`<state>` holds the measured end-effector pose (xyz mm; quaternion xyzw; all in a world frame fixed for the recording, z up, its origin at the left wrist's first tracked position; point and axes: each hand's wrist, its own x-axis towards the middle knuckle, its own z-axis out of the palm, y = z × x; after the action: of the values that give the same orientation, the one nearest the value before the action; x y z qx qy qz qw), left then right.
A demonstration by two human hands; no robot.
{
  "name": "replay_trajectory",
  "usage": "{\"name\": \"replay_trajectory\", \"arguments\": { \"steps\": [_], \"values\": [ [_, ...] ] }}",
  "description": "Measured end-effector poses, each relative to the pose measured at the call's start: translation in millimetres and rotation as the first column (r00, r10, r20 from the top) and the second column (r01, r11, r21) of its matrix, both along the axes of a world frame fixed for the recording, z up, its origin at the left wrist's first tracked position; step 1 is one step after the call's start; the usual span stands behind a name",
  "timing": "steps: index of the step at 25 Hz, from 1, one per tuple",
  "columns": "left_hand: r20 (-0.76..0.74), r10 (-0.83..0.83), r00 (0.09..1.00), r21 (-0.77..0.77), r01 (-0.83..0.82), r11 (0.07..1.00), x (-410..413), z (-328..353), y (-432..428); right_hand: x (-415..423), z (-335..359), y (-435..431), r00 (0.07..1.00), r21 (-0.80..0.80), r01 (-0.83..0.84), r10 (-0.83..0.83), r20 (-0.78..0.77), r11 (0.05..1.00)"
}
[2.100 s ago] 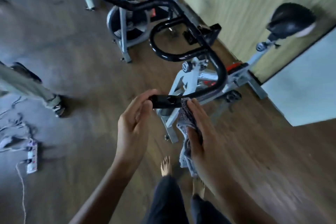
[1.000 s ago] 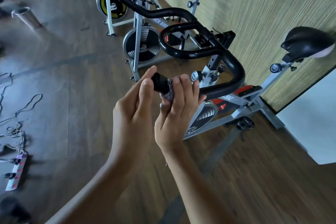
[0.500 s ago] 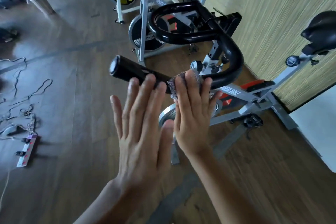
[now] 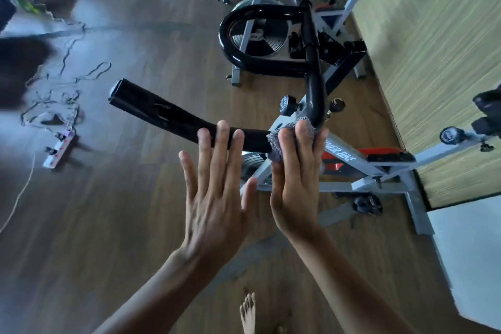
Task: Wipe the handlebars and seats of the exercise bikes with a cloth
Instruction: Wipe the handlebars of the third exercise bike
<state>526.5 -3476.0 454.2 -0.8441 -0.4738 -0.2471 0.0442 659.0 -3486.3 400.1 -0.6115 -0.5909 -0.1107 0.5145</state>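
Note:
The nearest exercise bike point(image 4: 349, 160) has a black handlebar point(image 4: 168, 114) whose near arm runs left to a capped end. A grey-purple cloth point(image 4: 275, 144) is wrapped on the bar where it bends upward. My right hand point(image 4: 295, 187) grips the cloth against the bar, its fingertips curling over the top. My left hand point(image 4: 217, 198) is held up flat with straight, spread fingers, the tips overlapping the bar just left of the cloth; it holds nothing. The bike's black seat point(image 4: 488, 100) shows at the right edge, partly cut off.
A second bike with a black flywheel point(image 4: 257, 35) stands just behind, along the textured wall point(image 4: 420, 35). A power strip point(image 4: 58, 148) and loose cables point(image 4: 54, 97) lie on the wooden floor at left. A white panel point(image 4: 471, 252) sits at right, my bare foot point(image 4: 248, 314) below.
My right hand has slid the cloth along the bar from the capped end toward the bend. My left hand has let go of the bar end and opened flat.

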Motion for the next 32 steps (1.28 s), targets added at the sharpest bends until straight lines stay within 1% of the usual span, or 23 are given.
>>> {"name": "replay_trajectory", "arguments": {
  "steps": [2,4,7,9,12,15,17,19,21,23,24,27,28,30,32],
  "values": [
    [0.054,-0.044,0.998,-0.012,0.045,0.999,16,3,-1,10,0,-3,0.996,-0.015,-0.054,0.055,0.07,0.998],
    [0.077,-0.046,0.996,-0.02,0.047,0.999,28,4,3,24,-1,-5,0.991,-0.045,-0.098,0.101,0.083,0.994],
    [0.127,0.007,0.992,-0.022,-0.005,1.0,37,1,4,41,-1,-3,0.985,-0.039,-0.154,0.157,0.073,0.987],
    [0.157,0.037,0.987,-0.016,-0.035,0.999,40,-1,3,50,-4,-1,0.973,-0.025,-0.207,0.209,0.097,0.978],
    [0.206,0.118,0.971,0.014,-0.123,0.992,52,0,3,71,-9,8,0.934,-0.007,-0.338,0.336,0.124,0.941],
    [0.281,0.225,0.933,0.03,-0.242,0.97,88,1,-7,101,-14,24,0.851,0.007,-0.517,0.514,0.105,0.856],
    [0.291,0.287,0.913,0.019,-0.305,0.952,113,-3,-11,125,-11,40,0.767,-0.002,-0.637,0.634,0.094,0.771],
    [0.29,0.375,0.88,0.004,-0.393,0.92,127,-7,-10,146,-6,60,0.666,-0.033,-0.743,0.744,0.052,0.668],
    [0.297,0.436,0.849,0.0,-0.457,0.89,132,-8,-9,159,-2,80,0.581,-0.033,-0.813,0.814,0.013,0.581],
    [0.282,0.452,0.846,0.016,-0.475,0.88,134,-9,-9,168,-2,101,0.546,-0.011,-0.837,0.837,-0.011,0.546],
    [0.273,0.458,0.846,0.022,-0.481,0.876,135,-9,-9,172,-2,111,0.545,-0.003,-0.838,0.837,-0.045,0.545],
    [0.258,0.471,0.843,0.032,-0.495,0.868,136,-10,-9,179,6,133,0.542,-0.003,-0.831,0.809,-0.228,0.556],
    [0.252,0.476,0.843,0.034,-0.499,0.866,137,-10,-8,178,8,133,0.539,-0.008,-0.831,0.8,-0.265,0.557],
    [0.251,0.485,0.838,0.032,-0.508,0.861,137,-11,-9,179,11,128,0.528,-0.025,-0.84,0.805,-0.269,0.542],
    [0.259,0.489,0.833,0.026,-0.512,0.859,137,-11,-9,185,11,128,0.528,-0.06,-0.847,0.821,-0.219,0.529]
  ]
}}
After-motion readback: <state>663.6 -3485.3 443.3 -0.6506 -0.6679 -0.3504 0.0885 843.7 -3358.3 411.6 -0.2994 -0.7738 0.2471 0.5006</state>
